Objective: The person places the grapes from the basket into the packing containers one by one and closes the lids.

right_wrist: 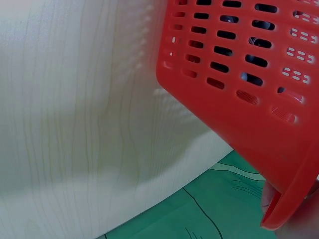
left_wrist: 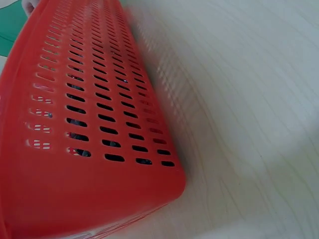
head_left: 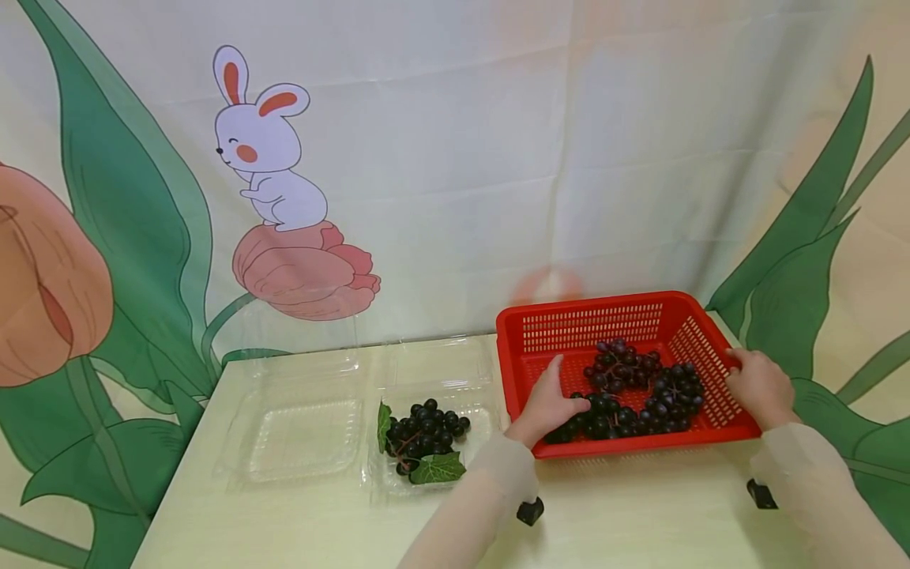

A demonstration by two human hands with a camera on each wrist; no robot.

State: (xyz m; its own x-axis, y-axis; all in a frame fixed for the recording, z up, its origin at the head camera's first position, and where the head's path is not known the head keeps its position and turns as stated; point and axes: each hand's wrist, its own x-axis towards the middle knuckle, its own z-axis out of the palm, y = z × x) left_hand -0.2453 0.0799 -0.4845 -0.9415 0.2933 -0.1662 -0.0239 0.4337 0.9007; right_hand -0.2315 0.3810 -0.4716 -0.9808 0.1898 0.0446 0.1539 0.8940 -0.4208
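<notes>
A red plastic basket (head_left: 590,307) with slotted walls stands at the right of the table. Several bunches of dark grapes (head_left: 671,399) lie inside it. My right hand (head_left: 762,389) grips the basket's right rim; in the right wrist view its fingers (right_wrist: 269,195) curl under the lip. Over the basket's front left corner is my left hand (head_left: 549,405), thumb and fingers spread apart, the thumb overlapping the nearest grapes. One more bunch of dark grapes (head_left: 426,431) with green leaves rests in a clear plastic container (head_left: 483,419) left of the basket.
Farther left sits another clear plastic container (head_left: 306,438), its lid raised toward the back. A printed cloth (head_left: 441,197) with a rabbit and tulips hangs behind the pale wooden table (head_left: 284,521). The basket's right end is near the table's right edge.
</notes>
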